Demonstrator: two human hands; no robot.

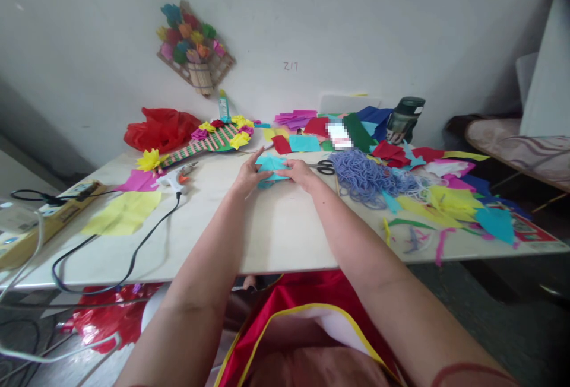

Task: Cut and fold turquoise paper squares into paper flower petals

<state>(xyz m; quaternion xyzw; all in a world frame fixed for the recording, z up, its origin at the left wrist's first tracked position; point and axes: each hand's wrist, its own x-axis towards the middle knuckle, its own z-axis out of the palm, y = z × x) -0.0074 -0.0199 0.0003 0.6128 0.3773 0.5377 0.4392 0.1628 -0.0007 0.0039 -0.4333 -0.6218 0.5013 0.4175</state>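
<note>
Both my arms reach out over a white table (276,238). My left hand (247,177) and my right hand (301,172) press and pinch a piece of turquoise paper (271,167) that lies on the table between them. The left hand's fingers rest on the paper's left edge, and the right hand's fingers grip its right side. Black scissors (324,167) lie just right of my right hand. A heap of blue yarn (367,174) sits beyond the scissors.
Coloured paper scraps (449,200) cover the table's right side. On the left are a white glue gun (177,178) with black cord (133,259), yellow paper (122,213), a power strip (53,216), a paper-flower craft (214,136), a red bag (160,127) and a green bottle (404,119).
</note>
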